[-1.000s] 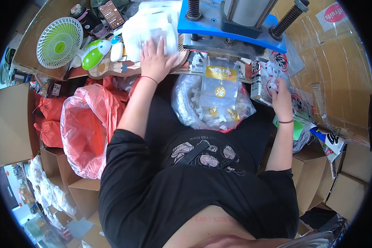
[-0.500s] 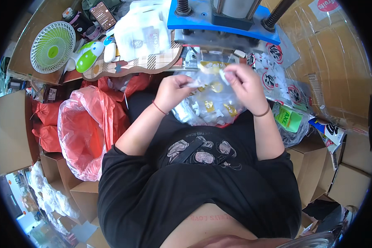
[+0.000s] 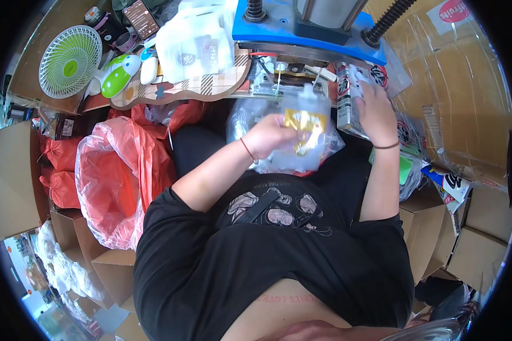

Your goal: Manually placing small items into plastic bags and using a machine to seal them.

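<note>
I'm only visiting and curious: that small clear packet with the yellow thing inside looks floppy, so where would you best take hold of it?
Probably by its side edge, coming from the person's left, as the left hand does now. The clear packet is thin and limp, standing roughly upright under the blue press, so pinching the flat film beside the yellow insert likely keeps it from folding. The right hand is on other packets.

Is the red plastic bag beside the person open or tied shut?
Open: the red plastic bag gapes wide, its rim spread and its inside showing.
</note>
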Demonstrator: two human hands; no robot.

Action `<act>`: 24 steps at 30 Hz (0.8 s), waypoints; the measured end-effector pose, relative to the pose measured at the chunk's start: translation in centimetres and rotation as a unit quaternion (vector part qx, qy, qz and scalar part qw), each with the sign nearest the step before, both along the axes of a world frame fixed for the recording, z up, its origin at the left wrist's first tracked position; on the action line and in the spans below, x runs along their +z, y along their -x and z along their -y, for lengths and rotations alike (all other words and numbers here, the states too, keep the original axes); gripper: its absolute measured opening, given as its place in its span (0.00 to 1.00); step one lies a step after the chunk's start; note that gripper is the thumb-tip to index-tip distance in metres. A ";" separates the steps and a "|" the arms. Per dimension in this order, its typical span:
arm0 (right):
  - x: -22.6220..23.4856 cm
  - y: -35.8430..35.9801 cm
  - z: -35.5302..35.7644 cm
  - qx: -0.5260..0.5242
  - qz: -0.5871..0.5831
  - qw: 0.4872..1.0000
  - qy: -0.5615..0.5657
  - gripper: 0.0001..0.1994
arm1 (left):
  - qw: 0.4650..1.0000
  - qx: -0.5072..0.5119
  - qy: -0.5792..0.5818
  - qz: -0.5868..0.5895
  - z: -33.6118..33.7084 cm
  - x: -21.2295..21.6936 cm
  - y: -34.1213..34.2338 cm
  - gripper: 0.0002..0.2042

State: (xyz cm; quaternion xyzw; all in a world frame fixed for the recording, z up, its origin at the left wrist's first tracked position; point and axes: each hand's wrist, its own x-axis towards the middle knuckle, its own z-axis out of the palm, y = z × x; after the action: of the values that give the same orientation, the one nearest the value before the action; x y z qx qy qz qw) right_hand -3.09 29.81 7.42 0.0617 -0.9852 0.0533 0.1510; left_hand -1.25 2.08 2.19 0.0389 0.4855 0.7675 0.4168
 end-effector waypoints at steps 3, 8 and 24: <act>-3.3 -0.1 -2.0 -0.027 0.029 0.999 -0.030 0.17 | 0.998 0.049 -0.006 0.029 0.6 -1.5 4.1 0.12; -5.7 0.3 -2.9 -0.017 0.014 0.998 0.062 0.19 | 0.995 0.087 0.054 -0.001 1.4 -2.2 6.4 0.17; -1.2 -2.2 3.0 0.127 0.011 0.968 0.218 0.10 | 0.833 0.250 0.296 -0.394 10.6 -2.6 3.2 0.12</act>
State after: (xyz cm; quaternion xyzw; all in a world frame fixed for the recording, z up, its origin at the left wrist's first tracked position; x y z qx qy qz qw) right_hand -0.89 26.83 6.21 0.1510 -0.9354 0.2865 0.1417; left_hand -4.49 -8.53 -0.38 0.0900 0.8061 0.5844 -0.0245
